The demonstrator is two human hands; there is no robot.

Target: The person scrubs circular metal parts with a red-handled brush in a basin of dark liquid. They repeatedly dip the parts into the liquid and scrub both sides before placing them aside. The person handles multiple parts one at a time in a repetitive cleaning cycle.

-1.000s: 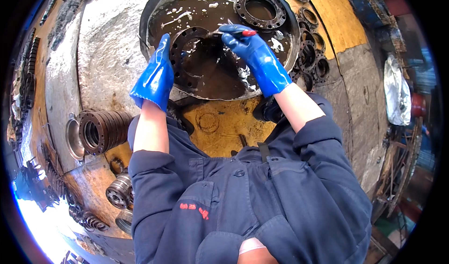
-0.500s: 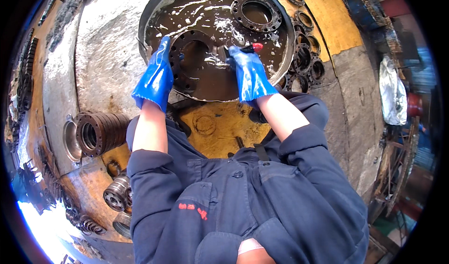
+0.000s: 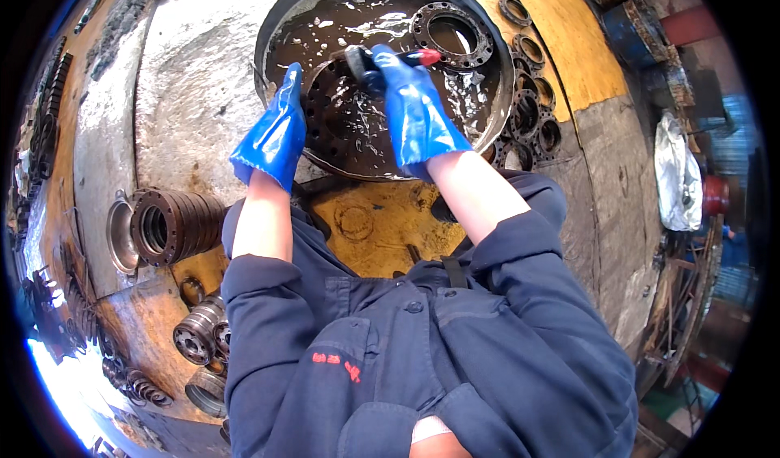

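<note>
Both my hands wear blue rubber gloves and are over a round metal basin of murky brown liquid. My left hand grips the left edge of a dark metal flange ring with bolt holes, which lies partly in the liquid. In my right hand is a brush with a dark handle and a red end. Its head is over the upper part of the ring. My right glove hides the ring's right side. Another flange ring rests at the basin's far right.
Several smaller rings lie against the basin's right side. To my left stands a row of flange rings beside a shiny metal ring. Cylindrical metal parts sit nearer me. A silvery bag is at far right.
My right hand and the brush have moved left and away from me, from the ring's right side to over its upper part. My left hand has stayed at the ring's edge.
</note>
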